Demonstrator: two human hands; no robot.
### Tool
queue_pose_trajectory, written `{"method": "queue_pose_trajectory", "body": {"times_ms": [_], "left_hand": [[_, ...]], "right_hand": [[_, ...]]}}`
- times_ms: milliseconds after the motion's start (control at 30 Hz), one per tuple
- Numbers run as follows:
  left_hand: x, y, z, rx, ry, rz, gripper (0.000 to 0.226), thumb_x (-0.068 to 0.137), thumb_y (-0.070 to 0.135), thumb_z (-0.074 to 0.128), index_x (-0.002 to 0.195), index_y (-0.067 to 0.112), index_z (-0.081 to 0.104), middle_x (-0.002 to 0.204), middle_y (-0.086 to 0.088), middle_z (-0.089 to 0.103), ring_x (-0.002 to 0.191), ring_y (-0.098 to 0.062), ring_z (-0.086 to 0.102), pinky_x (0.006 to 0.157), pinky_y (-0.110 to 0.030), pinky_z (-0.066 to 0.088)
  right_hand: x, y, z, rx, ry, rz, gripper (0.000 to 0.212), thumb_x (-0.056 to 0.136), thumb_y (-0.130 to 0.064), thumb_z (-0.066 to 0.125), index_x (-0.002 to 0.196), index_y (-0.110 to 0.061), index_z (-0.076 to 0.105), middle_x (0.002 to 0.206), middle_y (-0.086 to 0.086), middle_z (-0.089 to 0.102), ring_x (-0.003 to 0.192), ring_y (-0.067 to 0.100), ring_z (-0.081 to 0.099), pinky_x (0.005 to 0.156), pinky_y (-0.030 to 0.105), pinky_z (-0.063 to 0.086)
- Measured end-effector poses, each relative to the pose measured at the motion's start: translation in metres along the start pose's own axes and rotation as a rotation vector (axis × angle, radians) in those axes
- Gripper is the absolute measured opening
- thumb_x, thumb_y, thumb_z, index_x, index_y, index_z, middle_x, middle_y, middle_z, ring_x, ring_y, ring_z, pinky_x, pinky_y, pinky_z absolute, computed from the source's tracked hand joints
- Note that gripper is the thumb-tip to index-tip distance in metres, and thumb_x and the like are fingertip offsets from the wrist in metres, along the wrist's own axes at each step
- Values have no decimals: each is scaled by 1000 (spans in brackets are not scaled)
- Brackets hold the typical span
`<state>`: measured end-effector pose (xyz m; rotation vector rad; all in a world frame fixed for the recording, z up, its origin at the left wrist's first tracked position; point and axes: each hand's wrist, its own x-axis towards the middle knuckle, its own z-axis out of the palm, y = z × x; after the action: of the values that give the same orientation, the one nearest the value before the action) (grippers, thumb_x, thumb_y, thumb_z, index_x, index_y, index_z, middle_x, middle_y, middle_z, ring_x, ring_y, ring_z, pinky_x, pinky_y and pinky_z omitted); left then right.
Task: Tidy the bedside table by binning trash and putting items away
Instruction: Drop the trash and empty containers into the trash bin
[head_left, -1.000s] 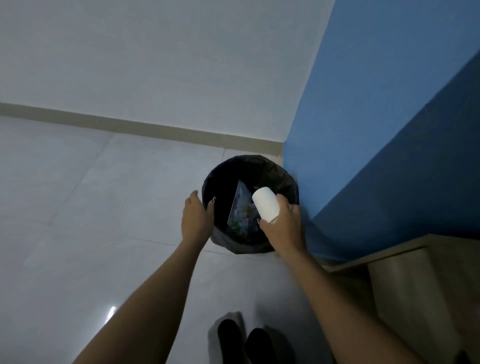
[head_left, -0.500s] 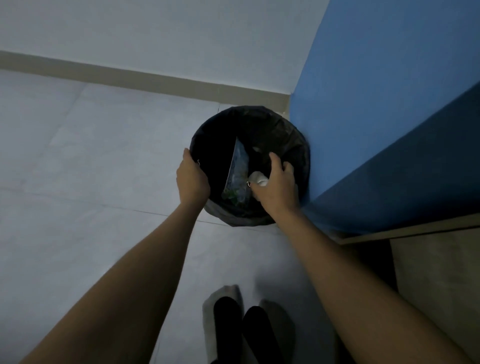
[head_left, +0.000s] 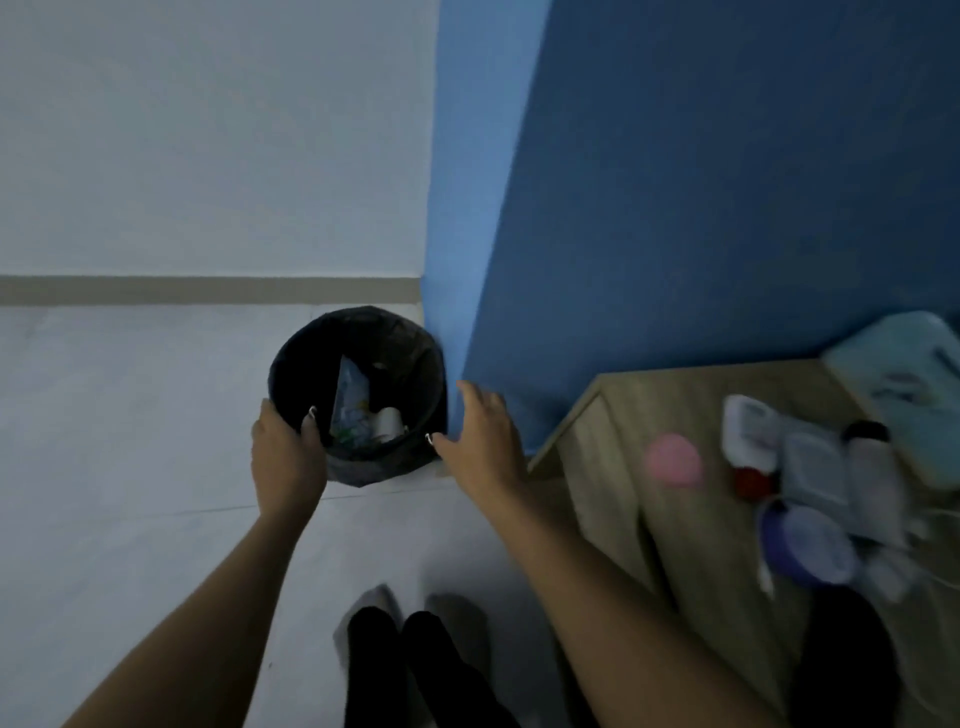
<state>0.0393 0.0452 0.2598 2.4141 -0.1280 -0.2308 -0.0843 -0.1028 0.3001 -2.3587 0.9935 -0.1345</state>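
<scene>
Left hand holds the bin; right hand is wide, empty.
One white cup is in; lots of stuff waits on the counter.

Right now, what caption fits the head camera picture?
Left hand grips the black bin, white cup inside; right hand open beside it.
</scene>
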Motion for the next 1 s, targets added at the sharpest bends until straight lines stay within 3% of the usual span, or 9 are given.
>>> {"method": "queue_pose_trajectory", "body": {"times_ms": [100,367,467,533,633,733,867,1000], "left_hand": [[-35,27,-17,-2,6,117,55,97,21,47,142,-7,30,135,-32,46,123,-47,45,99,-51,40],[-164,98,-45,-85,-57,317,55,95,19,47,142,-6,32,137,-30,47,125,-44,46,106,-52,39],[-204,116,-35,-82,-137,373,52,93,16,50,138,-7,36,134,-31,49,123,-46,47,100,-51,41],[-220,124,-19,-92,-205,391,48,92,17,52,134,-4,40,130,-28,53,117,-44,52,95,-51,46],[-242,135,16,-57,-332,413,56,94,21,52,142,-1,34,140,-24,48,125,-40,49,102,-49,44],[-266,143,47,-9,-472,412,61,96,20,51,147,-1,27,148,-22,40,134,-37,41,109,-45,37],[-278,143,83,5,-597,395,57,95,21,53,145,2,31,144,-20,44,131,-36,45,105,-42,39],[-254,128,130,48,-656,406,62,88,33,54,140,5,39,138,-16,54,124,-34,53,101,-46,48]], "right_hand": [[-41,21,-44,-1,59,36,62,84,-30,68,138,-19,39,133,10,46,120,30,50,94,38,45],[-180,109,-158,-120,261,109,37,83,-30,62,118,-19,54,118,12,59,109,34,56,86,40,50],[-214,148,-184,-137,294,178,44,87,-31,60,127,-13,55,123,14,59,115,31,54,93,39,47],[-226,176,-193,-105,348,232,45,86,-33,60,127,-15,56,130,11,57,121,29,52,99,38,45],[-239,217,-198,-113,398,330,40,89,-36,57,125,-20,55,126,5,59,116,24,55,92,37,48],[-246,253,-196,-173,446,382,42,90,-37,56,128,-20,56,128,5,60,119,25,53,95,36,45],[-245,294,-184,-151,524,395,33,87,-30,57,117,-16,63,121,9,63,113,29,55,95,40,45],[-238,316,-170,-290,552,399,51,87,-46,32,113,-17,65,119,10,65,112,32,58,92,42,47]]}}
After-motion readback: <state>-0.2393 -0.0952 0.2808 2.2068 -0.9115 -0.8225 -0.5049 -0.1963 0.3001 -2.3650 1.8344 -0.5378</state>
